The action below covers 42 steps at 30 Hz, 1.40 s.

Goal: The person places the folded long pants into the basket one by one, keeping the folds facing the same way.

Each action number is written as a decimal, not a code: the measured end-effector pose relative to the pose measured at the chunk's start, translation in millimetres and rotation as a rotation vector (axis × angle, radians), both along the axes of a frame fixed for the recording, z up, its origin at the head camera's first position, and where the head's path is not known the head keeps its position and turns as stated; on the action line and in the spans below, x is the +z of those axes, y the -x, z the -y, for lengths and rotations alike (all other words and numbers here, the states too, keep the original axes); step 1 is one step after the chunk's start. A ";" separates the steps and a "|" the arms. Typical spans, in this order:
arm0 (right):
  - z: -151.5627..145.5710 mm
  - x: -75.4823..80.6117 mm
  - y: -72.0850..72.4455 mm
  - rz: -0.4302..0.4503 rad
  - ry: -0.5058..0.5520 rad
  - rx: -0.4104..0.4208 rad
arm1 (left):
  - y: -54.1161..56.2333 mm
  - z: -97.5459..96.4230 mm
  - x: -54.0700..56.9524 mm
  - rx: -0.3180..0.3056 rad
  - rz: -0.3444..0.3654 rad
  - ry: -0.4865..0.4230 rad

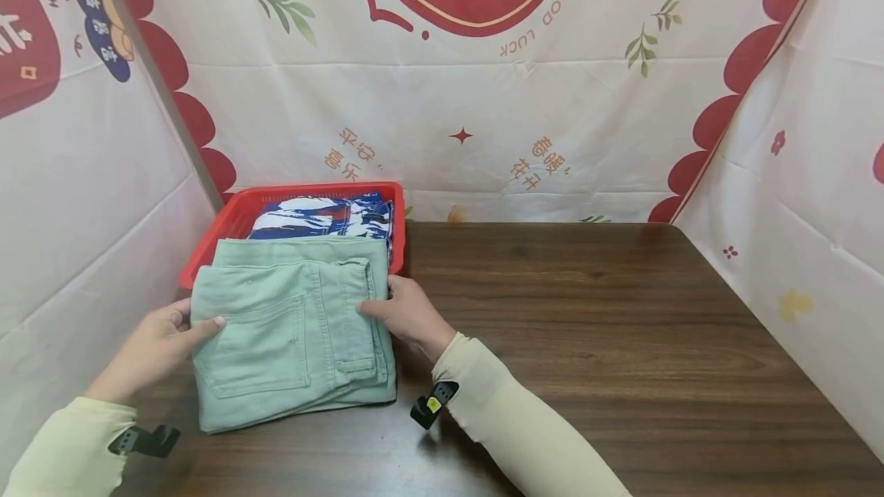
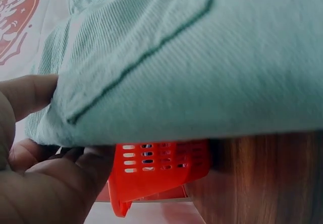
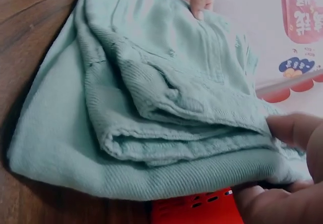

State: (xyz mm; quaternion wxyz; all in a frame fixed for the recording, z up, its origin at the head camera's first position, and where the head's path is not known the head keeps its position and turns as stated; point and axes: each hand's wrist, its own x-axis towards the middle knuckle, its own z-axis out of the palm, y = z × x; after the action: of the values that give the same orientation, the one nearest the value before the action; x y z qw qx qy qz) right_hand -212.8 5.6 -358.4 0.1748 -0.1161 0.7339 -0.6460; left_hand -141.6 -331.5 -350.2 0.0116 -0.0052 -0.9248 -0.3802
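Both hands hold a folded pair of pale green trousers (image 1: pixel 265 336), with the back pocket facing up and the waistband toward the right. My left hand (image 1: pixel 155 343) grips the left edge, thumb on top and fingers beneath. On the opposite side, my right hand (image 1: pixel 407 313) pinches the waistband edge, its thumb over the layers and fingers under them. The trousers' far edge overlaps the near rim of a red plastic basket (image 1: pixel 238 209). Inside the basket lies a folded blue, white and red patterned cloth (image 1: pixel 311 213), partly hidden by the trousers.
The brown wooden table (image 1: pixel 587 343) stretches to the right of the basket. Printed white cloth walls (image 1: pixel 483 98) enclose the back and both sides, and the left wall runs close to the basket. A small black device (image 1: pixel 433 403) is strapped at each wrist.
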 end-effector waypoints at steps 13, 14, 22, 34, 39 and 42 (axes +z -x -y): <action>-1.5 -12.3 -4.1 -0.082 -0.080 0.045 | 2.1 -1.1 -11.6 -0.078 0.009 -0.051; -2.0 -12.8 -4.2 -0.085 -0.086 0.062 | 1.9 -0.8 -11.9 -0.072 0.014 -0.051; -3.1 -13.6 -2.2 -0.149 -0.112 0.092 | -0.2 3.4 -12.8 -0.035 0.087 -0.138; -4.5 -17.5 0.5 -0.175 -0.093 0.060 | -4.9 14.6 -14.2 -0.229 -0.021 -0.028; -4.6 -18.5 1.1 -0.159 -0.078 0.050 | -5.7 13.3 -13.6 -0.217 -0.038 -0.053; -5.9 -16.6 0.2 -0.164 -0.076 0.033 | -5.9 10.1 -11.7 -0.209 -0.070 -0.091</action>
State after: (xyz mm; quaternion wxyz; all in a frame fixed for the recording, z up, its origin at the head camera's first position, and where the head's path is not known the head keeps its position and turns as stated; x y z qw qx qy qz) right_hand -213.0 11.4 -375.0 0.1288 -0.1739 0.7678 -0.6030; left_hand -135.7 -341.6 -361.9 0.0046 -0.1143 -0.9001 -0.4204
